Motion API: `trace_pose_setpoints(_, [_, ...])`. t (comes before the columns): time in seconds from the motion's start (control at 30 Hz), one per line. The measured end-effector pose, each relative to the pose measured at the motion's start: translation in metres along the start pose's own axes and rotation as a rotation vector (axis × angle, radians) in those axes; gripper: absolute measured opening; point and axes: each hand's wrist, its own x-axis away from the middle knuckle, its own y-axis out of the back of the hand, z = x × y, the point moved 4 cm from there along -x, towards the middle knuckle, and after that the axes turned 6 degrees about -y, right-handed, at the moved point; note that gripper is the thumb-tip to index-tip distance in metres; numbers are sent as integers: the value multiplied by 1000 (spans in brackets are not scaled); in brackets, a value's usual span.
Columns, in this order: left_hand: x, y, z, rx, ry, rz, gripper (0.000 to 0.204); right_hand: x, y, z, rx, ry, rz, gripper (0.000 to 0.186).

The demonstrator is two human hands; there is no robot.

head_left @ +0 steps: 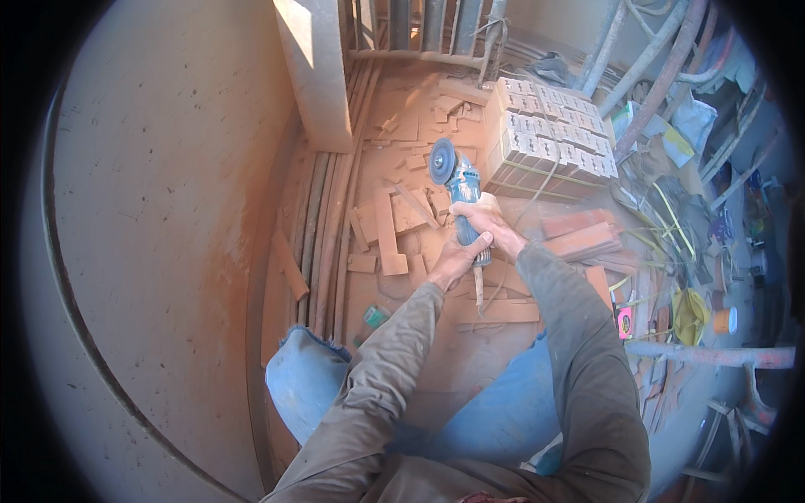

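Observation:
Both my hands hold a blue angle grinder [464, 182] out in front of me. Its round disc [442, 162] points up and to the left, and I cannot tell whether it spins. My right hand [488, 220] wraps the body just behind the head. Lower down, my left hand [454, 261] is closed round the rear of the handle. A power cord [479, 289] hangs from the back end. Beneath the tool lie cut reddish tile pieces [388, 230], with the disc apart from them.
A strapped stack of pale slotted bricks [549, 138] stands just beyond, to the right. Long pipes [327, 226] run along the left wall [168, 210] past a post [314, 80]. Longer red tiles [579, 239] lie at right, near metal tubing [650, 84]. Red dust coats the floor.

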Motion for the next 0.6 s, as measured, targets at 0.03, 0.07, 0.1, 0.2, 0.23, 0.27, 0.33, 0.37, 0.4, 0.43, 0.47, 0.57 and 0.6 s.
trace_pose_setpoints(0.03, [1,-2,-1,33,-1,44,58,3,1,3,10,34,-9,30])
trace_pose_setpoints(0.07, [-1,-3,-1,16,-20,75,56,6,3,5,20,69,-17,31])
trace_pose_setpoints(0.1, [-4,-3,-3,-2,-41,104,54,8,4,7,30,104,-24,32])
trace_pose_setpoints(0.2, [-3,-18,-10,26,-110,78,51,3,14,7,-166,169,75,36])
trace_pose_setpoints(0.23, [-1,-24,-16,44,-138,53,50,-1,16,2,-280,94,163,35])
trace_pose_setpoints(0.27, [0,-31,-20,63,-152,67,49,-3,21,-3,-396,15,243,34])
trace_pose_setpoints(0.33, [3,-35,-25,89,-179,84,49,2,20,-2,-602,-130,414,36])
trace_pose_setpoints(0.37, [4,-32,-23,109,-164,98,47,3,15,-2,-600,-128,410,36])
trace_pose_setpoints(0.4, [5,-27,-20,131,-149,111,45,5,8,-3,-597,-128,407,37])
trace_pose_setpoints(0.43, [5,-25,-22,143,-141,124,43,5,6,0,-597,-116,408,37])
trace_pose_setpoints(0.47, [9,-24,-20,122,-128,93,43,4,5,-3,-566,-94,406,36])
trace_pose_setpoints(0.57, [20,-17,-1,-47,-83,-21,46,-5,5,-27,-476,-38,369,35])
trace_pose_setpoints(0.6, [20,-6,6,-168,-66,-76,50,-15,9,-30,-443,-31,340,34])
